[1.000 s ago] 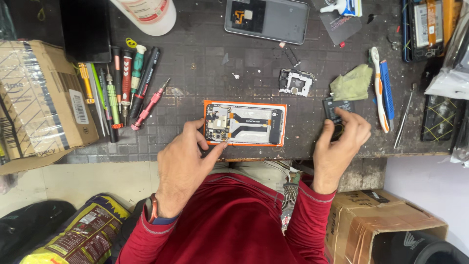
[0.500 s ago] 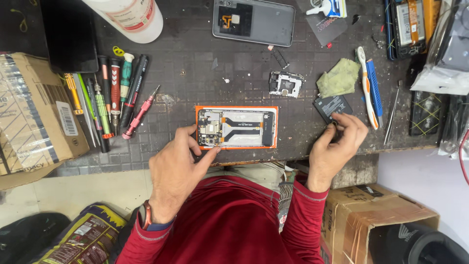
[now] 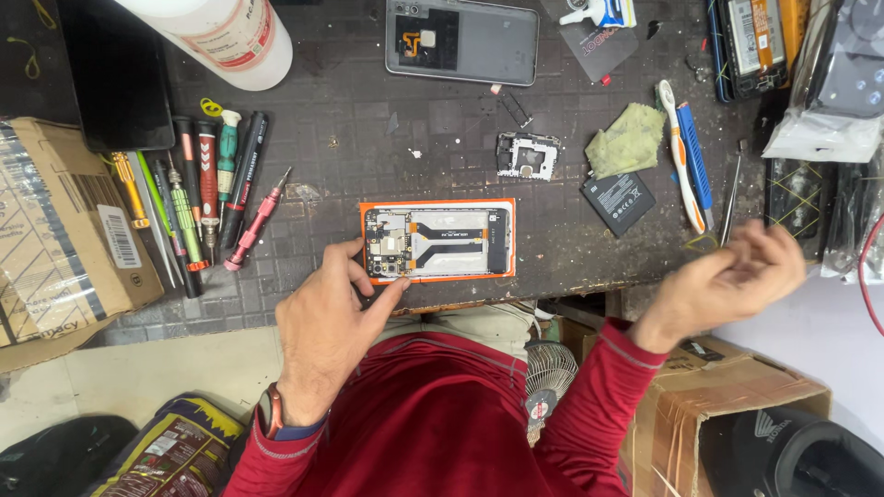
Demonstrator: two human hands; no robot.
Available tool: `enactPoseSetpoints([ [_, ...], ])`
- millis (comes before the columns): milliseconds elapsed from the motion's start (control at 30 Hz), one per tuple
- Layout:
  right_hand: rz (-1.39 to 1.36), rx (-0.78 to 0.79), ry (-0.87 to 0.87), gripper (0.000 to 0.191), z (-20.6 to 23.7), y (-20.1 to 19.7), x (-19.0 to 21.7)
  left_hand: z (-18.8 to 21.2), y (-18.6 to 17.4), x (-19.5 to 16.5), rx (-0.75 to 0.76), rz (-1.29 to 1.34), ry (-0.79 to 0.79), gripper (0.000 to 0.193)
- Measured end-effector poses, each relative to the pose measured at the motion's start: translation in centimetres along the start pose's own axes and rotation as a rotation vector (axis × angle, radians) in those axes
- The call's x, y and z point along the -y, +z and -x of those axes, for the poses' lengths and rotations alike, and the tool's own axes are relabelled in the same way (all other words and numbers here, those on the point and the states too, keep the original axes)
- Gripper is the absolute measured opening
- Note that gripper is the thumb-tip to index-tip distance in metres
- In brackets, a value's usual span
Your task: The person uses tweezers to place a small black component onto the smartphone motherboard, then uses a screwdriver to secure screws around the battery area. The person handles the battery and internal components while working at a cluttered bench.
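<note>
An opened phone with an orange frame (image 3: 451, 241) lies flat near the front edge of the dark work mat, its circuit board and black flex cables exposed. My left hand (image 3: 327, 322) rests at the phone's left end, thumb and forefinger touching the frame by the board. My right hand (image 3: 727, 281) is lifted off the table to the right, blurred, fingers loosely curled and apart, with nothing seen in it. A black phone battery (image 3: 619, 201) lies on the mat between the phone and that hand, touching neither.
Several screwdrivers (image 3: 207, 184) lie in a row left of the phone. Behind it are a metal shield plate (image 3: 527, 155), a green cloth (image 3: 628, 140), a toothbrush (image 3: 680, 156) and a grey back cover (image 3: 462, 41). A cardboard box (image 3: 55, 230) stands far left.
My right hand has let go of the black battery, which now lies on the mat, and has drawn back to the right. My left hand stays on the phone's left end.
</note>
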State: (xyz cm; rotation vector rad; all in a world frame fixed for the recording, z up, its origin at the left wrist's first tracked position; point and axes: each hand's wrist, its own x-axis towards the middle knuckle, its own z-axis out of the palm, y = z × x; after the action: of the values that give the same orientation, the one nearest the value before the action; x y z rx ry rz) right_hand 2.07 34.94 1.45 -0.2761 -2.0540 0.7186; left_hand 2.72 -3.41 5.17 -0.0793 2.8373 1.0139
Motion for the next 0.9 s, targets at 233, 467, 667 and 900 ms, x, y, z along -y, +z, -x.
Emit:
enactPoseSetpoints([
  [233,0.172,0.009,0.101,0.029,0.0,-2.2,-3.9,0.0,0.1,0.0,0.004,0.004,-0.007,0.057],
  [467,0.448,0.149,0.05,0.021,2.3,-1.7,-6.9,-0.1,0.3,0.6,-0.014,0.001,0.021,0.056],
  [667,0.431,0.19,0.129,0.02,2.6,-1.6,-7.6,-0.2,0.1,0.7,-0.011,0.038,0.029,0.054],
  [900,0.44,0.196,0.134,0.019,2.3,-1.2,-7.4,-0.1,-1.0,0.3,-0.051,0.157,0.034,0.05],
])
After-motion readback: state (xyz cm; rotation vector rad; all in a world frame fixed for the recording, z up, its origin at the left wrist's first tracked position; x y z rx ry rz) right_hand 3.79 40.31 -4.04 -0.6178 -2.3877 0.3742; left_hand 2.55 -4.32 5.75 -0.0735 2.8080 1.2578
